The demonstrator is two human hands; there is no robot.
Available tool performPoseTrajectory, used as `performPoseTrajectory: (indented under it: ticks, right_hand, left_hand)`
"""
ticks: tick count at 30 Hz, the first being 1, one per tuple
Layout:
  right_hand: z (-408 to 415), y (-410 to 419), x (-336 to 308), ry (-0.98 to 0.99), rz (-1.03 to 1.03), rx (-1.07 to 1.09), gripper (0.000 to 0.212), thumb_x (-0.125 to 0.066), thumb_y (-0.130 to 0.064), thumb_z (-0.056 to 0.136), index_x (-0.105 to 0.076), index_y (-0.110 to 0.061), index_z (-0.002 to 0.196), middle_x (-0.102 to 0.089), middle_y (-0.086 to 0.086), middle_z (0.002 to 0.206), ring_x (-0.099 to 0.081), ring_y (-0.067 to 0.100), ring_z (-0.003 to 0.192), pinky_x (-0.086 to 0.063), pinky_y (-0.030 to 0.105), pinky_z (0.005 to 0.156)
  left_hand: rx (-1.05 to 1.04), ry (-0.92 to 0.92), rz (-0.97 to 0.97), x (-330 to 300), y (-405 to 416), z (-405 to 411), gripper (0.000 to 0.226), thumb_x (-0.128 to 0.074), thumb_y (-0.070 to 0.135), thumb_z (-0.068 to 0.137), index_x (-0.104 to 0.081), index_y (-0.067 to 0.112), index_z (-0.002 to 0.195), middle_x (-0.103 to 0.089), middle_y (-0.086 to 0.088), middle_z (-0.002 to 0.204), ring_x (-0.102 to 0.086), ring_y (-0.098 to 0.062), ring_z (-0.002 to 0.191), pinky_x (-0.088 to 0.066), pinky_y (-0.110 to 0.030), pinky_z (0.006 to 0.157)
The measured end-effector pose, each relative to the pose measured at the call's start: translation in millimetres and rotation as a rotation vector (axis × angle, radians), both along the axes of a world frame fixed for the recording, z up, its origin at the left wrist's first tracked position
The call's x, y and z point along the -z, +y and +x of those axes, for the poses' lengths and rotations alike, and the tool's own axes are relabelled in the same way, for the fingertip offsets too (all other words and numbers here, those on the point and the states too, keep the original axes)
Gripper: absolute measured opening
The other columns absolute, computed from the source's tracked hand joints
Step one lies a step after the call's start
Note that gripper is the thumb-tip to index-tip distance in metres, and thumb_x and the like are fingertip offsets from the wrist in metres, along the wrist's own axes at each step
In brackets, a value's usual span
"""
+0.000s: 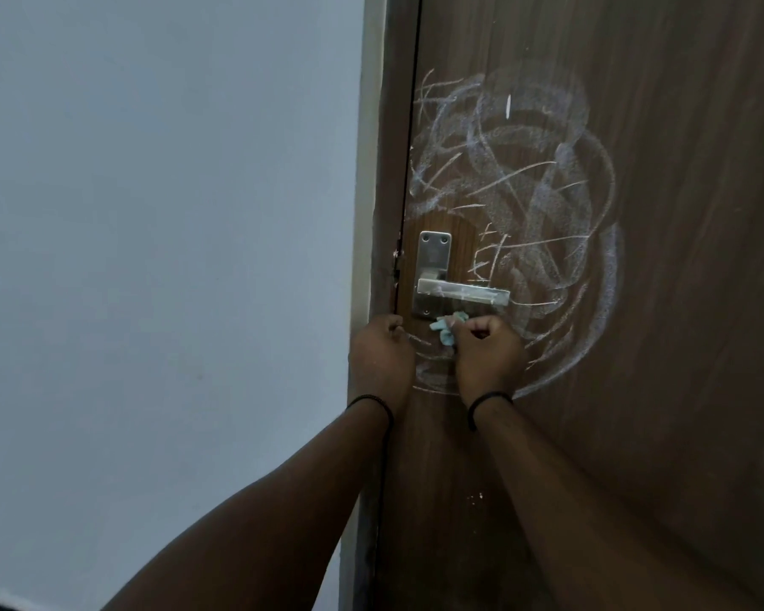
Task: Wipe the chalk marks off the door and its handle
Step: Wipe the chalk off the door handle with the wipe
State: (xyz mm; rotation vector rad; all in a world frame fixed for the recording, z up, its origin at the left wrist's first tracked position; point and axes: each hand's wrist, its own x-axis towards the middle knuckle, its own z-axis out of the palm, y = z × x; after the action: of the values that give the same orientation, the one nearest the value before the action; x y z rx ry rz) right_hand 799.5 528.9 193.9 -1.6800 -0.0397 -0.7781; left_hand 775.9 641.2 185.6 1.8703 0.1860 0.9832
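Observation:
A brown wooden door (680, 213) fills the right side, covered with white chalk marks (539, 183) in loops and scratches around a silver lever handle (462, 295) on its metal plate. Chalk streaks lie on the lever too. My right hand (488, 355) is closed around a small light-blue cloth (448, 330), pressed to the door just below the handle. My left hand (380, 357) rests with curled fingers against the door's edge, beside the right hand; whether it grips the edge is unclear.
A pale grey-blue wall (151, 258) takes up the left half. The door frame (373, 147) runs vertically between wall and door. A few white chalk specks (475, 496) sit lower on the door.

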Motion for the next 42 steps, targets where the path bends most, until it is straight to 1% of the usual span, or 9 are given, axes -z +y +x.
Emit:
performPoseTrajectory:
  ticks: [6,9,12,21,27,30,33,36,42]
  right_hand:
    - [-3,28,-25,0.012,0.345,-0.158,0.019,-0.073,-0.004,0.082,-0.065,-0.014,0.069,-0.073,0.013,0.074,-0.070,0.018,0.063,-0.057,0.032,0.060]
    - [2,35,-23,0.074,0.250,-0.115,0.009,-0.074,-0.010,0.080,-0.069,-0.011,0.073,-0.072,0.009,0.074,-0.069,0.023,0.070,-0.057,0.035,0.064]
    - [-1,32,-11,0.136,0.021,-0.063,0.015,-0.072,-0.014,0.081,-0.068,-0.019,0.068,-0.069,-0.002,0.071,-0.063,0.018,0.067,-0.046,0.026,0.057]
    - [-4,48,-21,-0.005,0.270,-0.126,0.014,-0.078,-0.020,0.080,-0.067,-0.019,0.071,-0.070,-0.003,0.065,-0.066,0.009,0.059,-0.050,0.024,0.053]
    - [0,52,-17,0.039,0.367,-0.240,0.012,-0.071,-0.018,0.087,-0.070,-0.019,0.075,-0.072,0.002,0.072,-0.070,0.019,0.070,-0.060,0.038,0.066]
    - [3,40,-13,0.045,0.442,-0.341,0.020,-0.061,-0.010,0.090,-0.069,-0.019,0.075,-0.067,0.001,0.067,-0.062,0.019,0.068,-0.054,0.041,0.069]
    - [6,26,-11,0.059,0.532,-0.416,0.016,-0.068,-0.008,0.087,-0.062,-0.010,0.101,-0.069,0.005,0.077,-0.064,0.018,0.073,-0.057,0.041,0.073]
    - [10,17,-8,0.025,0.541,-0.421,0.037,-0.071,-0.001,0.084,-0.051,-0.008,0.114,-0.076,0.003,0.088,-0.071,0.015,0.078,-0.060,0.036,0.074]
    - [12,4,2,-0.005,0.418,-0.378,0.025,-0.069,-0.001,0.085,-0.058,-0.012,0.105,-0.072,0.004,0.083,-0.070,0.014,0.078,-0.057,0.030,0.076]
  left_hand:
    - [0.073,0.065,-0.259,-17,-2,1,0.026,-0.050,0.011,0.091,-0.071,0.016,0.107,-0.073,-0.008,0.099,-0.069,-0.025,0.095,-0.057,-0.041,0.087]
    - [0.073,0.105,-0.347,-19,2,0,0.025,-0.051,0.008,0.088,-0.071,0.016,0.100,-0.074,-0.009,0.094,-0.070,-0.028,0.092,-0.059,-0.045,0.085]
    - [0.063,0.128,-0.347,-17,10,2,0.023,-0.052,0.007,0.088,-0.071,0.014,0.099,-0.074,-0.010,0.095,-0.070,-0.030,0.092,-0.058,-0.046,0.086]
    - [0.028,0.104,-0.233,-21,10,0,0.029,-0.048,0.005,0.090,-0.071,0.011,0.107,-0.073,-0.010,0.101,-0.069,-0.027,0.095,-0.057,-0.042,0.089]
    - [0.044,-0.048,0.014,-26,5,-3,0.018,-0.061,0.020,0.092,-0.076,0.027,0.100,-0.073,0.012,0.086,-0.059,0.008,0.070,-0.038,-0.002,0.060]
    - [0.095,-0.041,0.050,-32,1,1,0.019,-0.059,0.020,0.092,-0.076,0.028,0.094,-0.072,0.014,0.080,-0.064,0.002,0.074,-0.052,-0.019,0.065]
    - [0.076,-0.071,-0.005,-34,-3,6,0.016,-0.063,0.018,0.091,-0.078,0.020,0.094,-0.075,0.004,0.087,-0.069,-0.012,0.081,-0.059,-0.035,0.076]
    - [-0.003,-0.119,-0.032,-34,-7,7,0.014,-0.065,0.014,0.088,-0.078,0.016,0.087,-0.074,0.003,0.084,-0.067,-0.011,0.079,-0.059,-0.034,0.074]
    - [-0.081,-0.194,-0.028,-36,-13,11,0.018,-0.063,0.004,0.087,-0.078,0.012,0.092,-0.074,-0.002,0.092,-0.064,-0.012,0.084,-0.053,-0.022,0.075]
